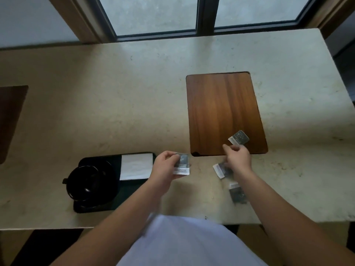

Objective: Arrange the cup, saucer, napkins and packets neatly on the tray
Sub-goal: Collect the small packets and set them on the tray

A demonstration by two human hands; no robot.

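A black tray (84, 207) lies near the counter's front edge at the left. On it sit a black cup on its saucer (86, 181) and a white folded napkin (136, 166). My left hand (165, 166) holds a grey packet with a white end (182, 166) just right of the tray. My right hand (238, 156) pinches another grey packet (239, 138) over the near corner of a wooden board. Two more packets lie on the counter: one (220, 169) partly under my right wrist, one (237, 193) nearer the front edge.
A brown wooden board (222, 108) lies on the pale stone counter (115, 93) at the right. A dark panel (11, 120) shows at the far left edge. Window frames run along the back. The counter's front edge is close to my body.
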